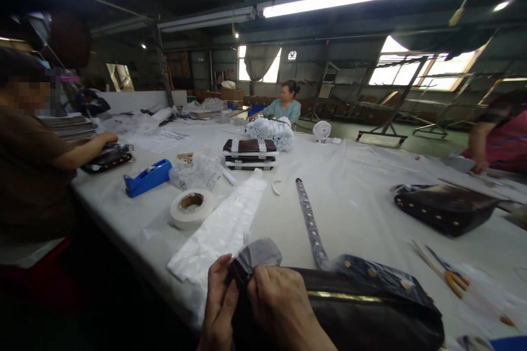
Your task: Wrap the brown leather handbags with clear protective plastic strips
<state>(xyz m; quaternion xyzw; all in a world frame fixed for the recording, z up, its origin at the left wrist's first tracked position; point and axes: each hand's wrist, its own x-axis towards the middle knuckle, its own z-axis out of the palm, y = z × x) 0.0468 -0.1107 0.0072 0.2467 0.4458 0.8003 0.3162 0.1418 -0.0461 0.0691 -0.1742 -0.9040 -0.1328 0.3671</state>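
Observation:
A dark leather bag (370,315) with a gold zipper lies at the table's front edge. At its left end, my left hand (220,301) grips a dark strap end (257,255) covered in clear plastic. My right hand (284,299) is closed on the same wrapped piece, close beside the left. The strap (309,219), studded and wrapped in plastic, stretches away across the table behind the bag. Plastic also covers the studded flap (373,271) on top of the bag. Fingertips of the right hand are partly hidden.
Left of centre are a white roll (192,208), white sheeting (222,225) and a blue tape dispenser (147,177). Orange-handled scissors (455,282) and another dark bag (447,208) lie right. Stacked wrapped items (250,153) stand farther back. Other people work around the table (349,230).

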